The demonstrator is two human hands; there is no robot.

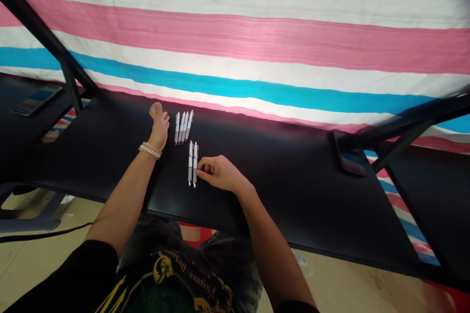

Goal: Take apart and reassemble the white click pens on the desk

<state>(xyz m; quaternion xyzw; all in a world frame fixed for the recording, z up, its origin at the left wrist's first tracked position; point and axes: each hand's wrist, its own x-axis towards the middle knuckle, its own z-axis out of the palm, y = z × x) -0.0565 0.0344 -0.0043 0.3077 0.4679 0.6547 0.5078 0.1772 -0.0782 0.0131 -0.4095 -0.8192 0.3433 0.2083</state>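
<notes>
Several white and grey pens [182,127] lie side by side on the black table [279,176], near its far edge. Two more pens [193,162] of the same kind lie in a pair a little nearer to me. My right hand [216,172] rests on the table with its fingers curled, the fingertips touching the right pen of the pair. My left hand [159,122], with a pearl bracelet at the wrist, lies on the table just left of the far group, fingers stretched out together and holding nothing.
A striped pink, white and blue cloth [257,34] hangs behind the table. Black frame bars slant in at the left [44,34] and right [404,124]. A phone-like device [35,100] lies at far left, another [350,161] at right.
</notes>
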